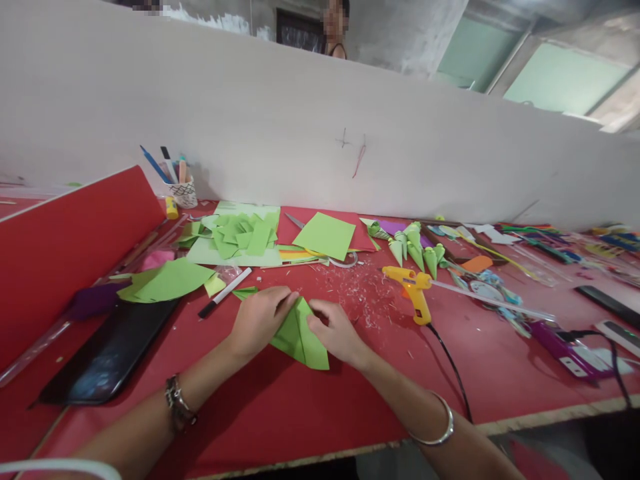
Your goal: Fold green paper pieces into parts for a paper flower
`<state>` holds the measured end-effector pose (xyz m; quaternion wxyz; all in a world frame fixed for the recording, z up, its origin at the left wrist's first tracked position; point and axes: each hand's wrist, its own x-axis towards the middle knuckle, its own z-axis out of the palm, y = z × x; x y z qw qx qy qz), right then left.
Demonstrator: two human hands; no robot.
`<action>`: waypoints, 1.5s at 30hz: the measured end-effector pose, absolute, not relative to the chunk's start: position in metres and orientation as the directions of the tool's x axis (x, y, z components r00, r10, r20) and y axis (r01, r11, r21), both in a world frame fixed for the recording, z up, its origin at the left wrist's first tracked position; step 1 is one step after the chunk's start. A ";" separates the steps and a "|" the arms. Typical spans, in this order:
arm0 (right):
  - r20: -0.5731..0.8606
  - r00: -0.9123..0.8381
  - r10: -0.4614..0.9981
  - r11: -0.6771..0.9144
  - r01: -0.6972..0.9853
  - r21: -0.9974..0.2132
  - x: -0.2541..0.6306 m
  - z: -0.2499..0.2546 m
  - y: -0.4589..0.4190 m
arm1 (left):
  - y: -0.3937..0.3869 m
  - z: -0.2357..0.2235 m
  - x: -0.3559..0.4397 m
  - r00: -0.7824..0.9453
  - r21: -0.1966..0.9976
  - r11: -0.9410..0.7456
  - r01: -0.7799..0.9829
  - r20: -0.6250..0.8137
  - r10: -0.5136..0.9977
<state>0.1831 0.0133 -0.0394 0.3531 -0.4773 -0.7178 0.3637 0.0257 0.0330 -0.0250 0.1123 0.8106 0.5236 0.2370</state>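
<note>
A folded sheet of green paper point(303, 339) with crease lines is held between both hands, just above the red tabletop. My left hand point(261, 319) pinches its upper left edge, fingers closed. On the other side, my right hand point(336, 328) grips the right edge with curled fingers and thumb. A small folded green piece point(245, 293) lies just behind my left hand. To the left is a black-and-white marker point(225, 292). Beyond the hands, a square green sheet point(326, 235) partly covers a pair of scissors point(295, 221).
A yellow glue gun point(413, 292) with a black cord lies right, near several green paper cones point(414, 247). Cut green pieces point(243, 233) are heaped at the back. A black phone point(110, 353) lies left; a purple power strip point(573, 353) sits right. A white partition point(280, 120) stands behind.
</note>
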 end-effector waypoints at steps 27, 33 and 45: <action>0.017 -0.086 0.996 0.031 0.156 -0.987 0.196 -0.051 0.032 | 0.046 -0.026 0.003 0.261 0.646 -0.327 0.690 0.200 0.944; 0.094 -0.257 0.962 0.164 0.266 -0.950 0.198 -0.044 0.029 | 0.044 -0.021 0.002 0.236 0.626 -0.313 0.714 0.206 0.950; 0.206 0.011 0.979 0.184 0.401 -0.897 0.210 -0.046 0.040 | 0.055 -0.021 -0.010 0.319 0.753 -0.160 0.638 -0.069 0.945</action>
